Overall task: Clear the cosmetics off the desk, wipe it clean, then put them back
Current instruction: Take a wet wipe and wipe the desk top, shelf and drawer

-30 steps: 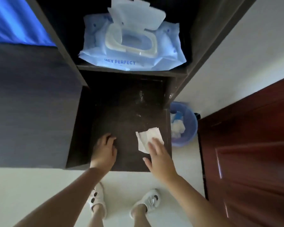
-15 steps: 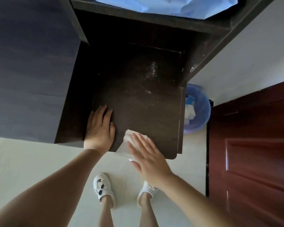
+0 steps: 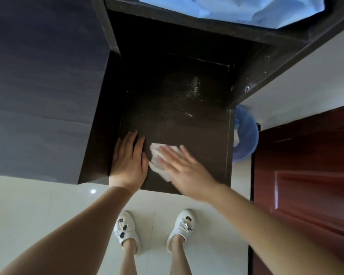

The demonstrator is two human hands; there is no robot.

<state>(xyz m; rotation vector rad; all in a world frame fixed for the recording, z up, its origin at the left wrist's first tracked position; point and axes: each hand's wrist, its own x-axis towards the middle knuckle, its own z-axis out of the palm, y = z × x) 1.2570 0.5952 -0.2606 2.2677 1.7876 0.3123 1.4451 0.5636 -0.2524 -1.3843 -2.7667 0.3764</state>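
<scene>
Head view looks straight down on your two bare forearms reaching forward over the dark desk [image 3: 187, 124]. Your left hand [image 3: 128, 161] lies palm down near the front left of the desk top, fingers [image 3: 134, 136] straight and close together, pointing away from you, grasping nothing; the wrist sits just at the front edge. Your right hand [image 3: 184, 167] comes in from the right with the forearm angled across the frame, palm down, fingers spread and straight, pressing flat on a white wipe [image 3: 157, 155]. The wipe is crumpled under that hand, showing past the fingertips and along the thumb side, just beside your left hand; whether the two touch is hard to tell, since the right hand is blurred. Further back on the desk top a patch of pale specks [image 3: 193, 88] glints on the dark surface. Above it, on a shelf [image 3: 187, 18], lies a light blue pack [image 3: 236, 10], cut off by the top of the frame. Right of the desk a blue bin [image 3: 248, 135] stands on the floor by a red-brown door [image 3: 306, 175]. Below the desk edge your feet in white shoes [image 3: 126, 229] stand on the pale tiled floor [image 3: 38, 205].
</scene>
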